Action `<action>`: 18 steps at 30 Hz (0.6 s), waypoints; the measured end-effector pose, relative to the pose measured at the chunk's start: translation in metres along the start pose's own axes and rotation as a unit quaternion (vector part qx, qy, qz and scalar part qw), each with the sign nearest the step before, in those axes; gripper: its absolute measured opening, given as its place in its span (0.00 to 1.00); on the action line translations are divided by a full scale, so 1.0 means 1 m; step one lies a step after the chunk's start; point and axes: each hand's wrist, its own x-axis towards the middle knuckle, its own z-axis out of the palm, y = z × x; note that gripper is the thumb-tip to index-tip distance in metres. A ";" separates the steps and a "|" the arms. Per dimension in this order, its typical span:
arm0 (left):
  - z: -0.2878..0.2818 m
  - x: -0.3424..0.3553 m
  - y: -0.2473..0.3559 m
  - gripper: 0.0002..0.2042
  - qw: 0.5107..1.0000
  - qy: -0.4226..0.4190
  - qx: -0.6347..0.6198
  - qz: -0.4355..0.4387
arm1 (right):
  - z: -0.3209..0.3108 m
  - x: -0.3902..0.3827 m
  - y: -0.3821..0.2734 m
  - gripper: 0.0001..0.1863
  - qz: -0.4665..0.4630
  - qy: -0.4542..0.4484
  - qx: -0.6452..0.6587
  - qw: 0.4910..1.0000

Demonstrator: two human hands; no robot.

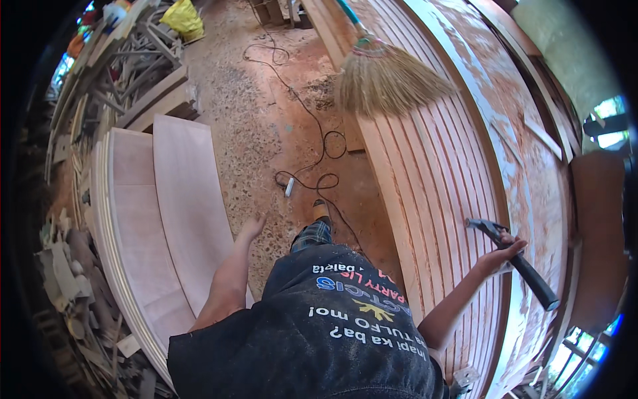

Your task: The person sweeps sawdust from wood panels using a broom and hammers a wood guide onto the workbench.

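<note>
My right hand (503, 257) is wrapped around a claw hammer (535, 282) near its metal head. The black handle slants down to the right, above the stacked long boards (425, 193). My left hand (252, 227) hangs over the floor beside the pale plywood panels (189, 179). It holds nothing, and its fingers look loosely stretched out. Farther along the board stack lies a straw broom (395, 78) with a green handle, out of reach of both hands.
A dark cord (312, 113) with a small white end piece (289, 187) winds across the dusty floor (232, 106). Scrap wood (143, 63) and a yellow sack (184, 20) fill the far left. More offcuts (73, 286) lie at the near left. A long dusty panel (505, 120) runs along the right.
</note>
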 end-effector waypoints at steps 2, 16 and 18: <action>0.024 -0.013 -0.049 0.26 0.980 -0.166 0.064 -0.084 | 0.000 0.017 0.018 0.19 0.003 0.023 -0.039 0.999; -0.122 0.118 0.071 0.25 0.984 -0.007 -0.159 0.084 | 0.045 0.074 0.037 0.25 -0.023 0.262 -0.323 0.909; -0.137 0.135 0.071 0.25 0.982 0.012 -0.169 0.085 | 0.054 0.077 0.037 0.26 -0.061 0.295 -0.357 0.884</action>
